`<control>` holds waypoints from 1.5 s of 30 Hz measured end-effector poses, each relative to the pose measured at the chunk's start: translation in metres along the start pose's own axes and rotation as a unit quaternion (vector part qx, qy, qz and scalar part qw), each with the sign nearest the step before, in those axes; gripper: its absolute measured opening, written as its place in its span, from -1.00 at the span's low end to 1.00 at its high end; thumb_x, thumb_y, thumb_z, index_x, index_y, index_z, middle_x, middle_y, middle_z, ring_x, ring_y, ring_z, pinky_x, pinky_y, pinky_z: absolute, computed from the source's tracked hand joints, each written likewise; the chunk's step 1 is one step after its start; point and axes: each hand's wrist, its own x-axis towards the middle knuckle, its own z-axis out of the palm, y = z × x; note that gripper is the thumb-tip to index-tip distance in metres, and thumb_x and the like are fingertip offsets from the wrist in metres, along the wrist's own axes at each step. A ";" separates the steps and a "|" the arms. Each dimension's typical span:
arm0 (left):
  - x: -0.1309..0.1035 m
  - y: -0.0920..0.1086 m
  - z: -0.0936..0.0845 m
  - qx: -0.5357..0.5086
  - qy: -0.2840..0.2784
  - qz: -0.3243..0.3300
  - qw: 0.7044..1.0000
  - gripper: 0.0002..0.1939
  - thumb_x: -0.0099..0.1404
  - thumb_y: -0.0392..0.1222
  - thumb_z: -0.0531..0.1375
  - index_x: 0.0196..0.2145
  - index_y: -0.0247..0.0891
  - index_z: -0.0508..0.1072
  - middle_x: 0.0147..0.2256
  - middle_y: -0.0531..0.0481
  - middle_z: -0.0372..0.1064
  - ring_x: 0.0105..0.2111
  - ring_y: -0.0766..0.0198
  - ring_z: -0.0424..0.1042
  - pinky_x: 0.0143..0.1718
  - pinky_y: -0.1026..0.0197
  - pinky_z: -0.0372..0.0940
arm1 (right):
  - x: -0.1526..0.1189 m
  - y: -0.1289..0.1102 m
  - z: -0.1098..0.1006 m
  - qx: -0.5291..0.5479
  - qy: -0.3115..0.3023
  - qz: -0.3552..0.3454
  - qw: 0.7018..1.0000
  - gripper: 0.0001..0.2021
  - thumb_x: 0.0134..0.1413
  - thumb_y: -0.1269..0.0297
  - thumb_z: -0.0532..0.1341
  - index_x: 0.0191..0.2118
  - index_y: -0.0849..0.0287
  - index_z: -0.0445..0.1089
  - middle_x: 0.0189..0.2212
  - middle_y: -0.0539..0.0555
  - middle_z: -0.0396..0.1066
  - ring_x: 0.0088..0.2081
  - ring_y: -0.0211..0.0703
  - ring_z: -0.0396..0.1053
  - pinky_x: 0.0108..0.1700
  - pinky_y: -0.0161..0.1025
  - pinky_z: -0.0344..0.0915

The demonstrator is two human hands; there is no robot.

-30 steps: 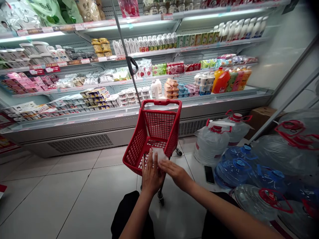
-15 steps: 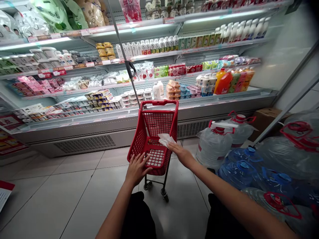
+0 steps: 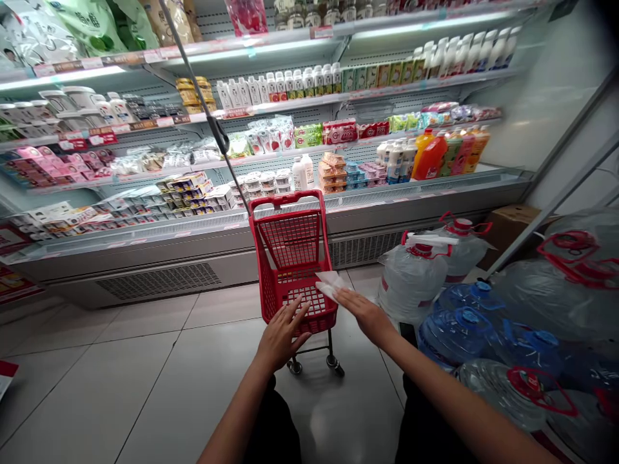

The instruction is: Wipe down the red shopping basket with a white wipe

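A red plastic shopping basket cart (image 3: 290, 225) stands in front of me on black wheels, its handle end toward the fridge. My left hand (image 3: 285, 335) is at the near left edge of the basket, fingers spread, apparently resting on the rim. In my right hand (image 3: 363, 314) is a folded white wipe (image 3: 331, 283), held under fairly straight fingers at the basket's right side wall. Part of the wipe sticks out past the fingertips. A long thin pole (image 3: 196, 84) with a black clip rises from the cart's far left side.
Behind the cart runs an open dairy fridge (image 3: 145, 248) stocked with bottles, cups and packs. To the right, large water bottles (image 3: 413, 283) and blue water jugs (image 3: 452, 328) crowd the floor, with a cardboard box (image 3: 512, 222) behind them. Grey floor tiles (image 3: 145, 367) lie to the left.
The cart has swung round: its handle end and pole have moved left, its near end and wheels right. My left hand has moved right with the near rim; the right hand has shifted slightly right and down.
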 end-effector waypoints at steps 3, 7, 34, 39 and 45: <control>-0.002 -0.015 -0.010 0.019 0.008 0.001 1.000 -0.26 0.53 0.08 0.10 0.52 0.00 -0.11 0.49 -0.01 -0.02 0.47 0.09 0.02 0.47 -0.10 -0.02 | -0.007 0.015 -0.002 -0.018 0.025 0.041 0.999 -0.11 0.17 0.74 -0.09 0.52 -0.12 -0.06 0.40 0.00 0.23 0.41 -0.09 0.19 0.36 0.09 0.34; -0.001 -0.011 -0.005 0.016 0.009 -0.021 1.000 -0.25 0.48 0.10 0.17 0.50 -0.02 0.04 0.50 -0.05 -0.04 0.50 -0.02 -0.09 0.46 -0.19 -0.01 | -0.021 -0.002 0.012 -0.027 0.054 0.056 0.997 -0.09 0.15 0.74 -0.10 0.55 -0.07 -0.15 0.42 0.05 0.19 0.43 -0.07 0.15 0.41 0.12 0.25; 0.053 0.024 0.003 0.015 0.036 -0.081 0.996 -0.06 0.32 -0.03 0.29 0.52 0.05 -0.05 0.53 0.07 -0.20 0.52 -0.21 -0.31 0.49 -0.27 -0.25 | -0.054 -0.025 0.004 -0.037 0.071 0.157 0.984 -0.18 0.28 0.66 -0.15 0.56 -0.02 -0.33 0.48 0.11 0.06 0.49 -0.07 -0.02 0.45 0.12 0.14; 0.063 0.046 0.009 0.021 0.039 -0.095 0.995 0.02 0.25 0.03 0.32 0.53 -0.06 -0.07 0.52 0.03 -0.15 0.51 -0.27 -0.27 0.48 -0.25 -0.20 | -0.014 -0.051 0.012 -0.084 0.070 0.127 0.986 -0.16 0.26 0.67 -0.12 0.56 0.09 -0.43 0.46 0.16 0.12 0.46 -0.06 0.07 0.44 0.10 0.16; 0.066 0.026 -0.001 0.036 0.026 -0.086 0.995 -0.13 0.35 -0.07 0.21 0.52 -0.11 -0.02 0.50 -0.01 -0.10 0.45 -0.02 0.05 0.48 -0.12 -0.18 | -0.020 -0.034 0.004 -0.140 0.059 0.095 0.984 -0.15 0.24 0.69 -0.13 0.56 0.08 -0.40 0.49 0.08 0.03 0.48 -0.10 0.01 0.46 0.06 0.08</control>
